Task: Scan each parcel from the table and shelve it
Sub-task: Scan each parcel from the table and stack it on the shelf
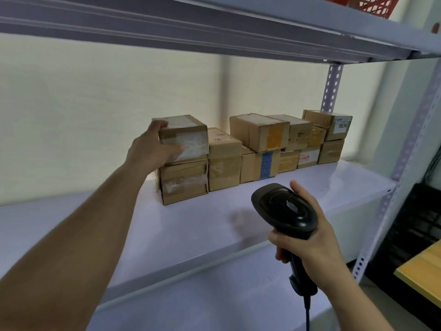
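Note:
A taped cardboard parcel point(188, 137) sits on top of another parcel point(183, 182) at the left end of a row on the white shelf point(214, 220). My left hand point(152, 149) grips this top parcel at its left side, fingers over its top edge and thumb across its front. Lower right, my right hand point(315, 244) grips the handle of a black barcode scanner point(286, 209), whose head points toward the shelf. Several more cardboard parcels point(260, 134) stand stacked in the row to the right, one labelled 0836 point(337, 126).
An upper shelf board point(214, 27) hangs overhead with a red basket point(372, 5) on it. Perforated uprights point(405, 158) frame the right side. A yellow-topped table corner point(424, 271) and a black crate point(410, 223) lie at the right. A lower shelf point(214, 295) lies beneath.

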{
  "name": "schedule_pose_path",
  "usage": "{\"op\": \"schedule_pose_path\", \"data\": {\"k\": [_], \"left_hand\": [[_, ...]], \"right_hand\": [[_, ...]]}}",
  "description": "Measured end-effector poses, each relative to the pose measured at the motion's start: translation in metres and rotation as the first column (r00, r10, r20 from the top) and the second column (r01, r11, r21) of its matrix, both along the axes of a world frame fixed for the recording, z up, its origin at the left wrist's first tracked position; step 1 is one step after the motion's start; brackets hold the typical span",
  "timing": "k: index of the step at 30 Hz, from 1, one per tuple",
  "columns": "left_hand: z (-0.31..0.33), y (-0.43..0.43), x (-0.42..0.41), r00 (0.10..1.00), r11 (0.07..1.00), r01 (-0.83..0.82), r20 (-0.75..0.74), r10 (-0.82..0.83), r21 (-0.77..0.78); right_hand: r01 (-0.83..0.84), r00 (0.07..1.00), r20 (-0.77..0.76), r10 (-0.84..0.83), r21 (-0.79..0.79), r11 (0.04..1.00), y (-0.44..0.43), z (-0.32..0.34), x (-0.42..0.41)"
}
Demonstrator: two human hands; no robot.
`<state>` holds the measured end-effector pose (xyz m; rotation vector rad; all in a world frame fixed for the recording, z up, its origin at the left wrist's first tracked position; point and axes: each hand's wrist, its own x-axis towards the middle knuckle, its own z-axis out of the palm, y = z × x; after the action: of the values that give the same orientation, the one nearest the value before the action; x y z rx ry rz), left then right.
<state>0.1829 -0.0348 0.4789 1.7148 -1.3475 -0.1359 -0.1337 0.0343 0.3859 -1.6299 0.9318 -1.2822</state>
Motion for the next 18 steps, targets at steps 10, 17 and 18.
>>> {"op": "schedule_pose_path", "data": {"k": [10, 17, 18], "left_hand": [[-0.004, -0.001, -0.002, 0.999, 0.999, -0.044, -0.003, 0.044, 0.020], [-0.009, 0.015, -0.024, 0.986, 0.987, -0.159, 0.053, 0.161, -0.034], [-0.010, 0.020, -0.031, 0.980, 0.981, -0.184, 0.070, 0.188, -0.061]], "right_hand": [[0.020, 1.000, -0.010, -0.020, -0.024, 1.000, 0.000, 0.000, -0.005], [0.015, 1.000, 0.010, -0.014, -0.017, 1.000, 0.008, 0.000, -0.033], [0.015, 1.000, 0.016, -0.015, -0.015, 1.000, 0.010, 0.000, -0.039]]}}
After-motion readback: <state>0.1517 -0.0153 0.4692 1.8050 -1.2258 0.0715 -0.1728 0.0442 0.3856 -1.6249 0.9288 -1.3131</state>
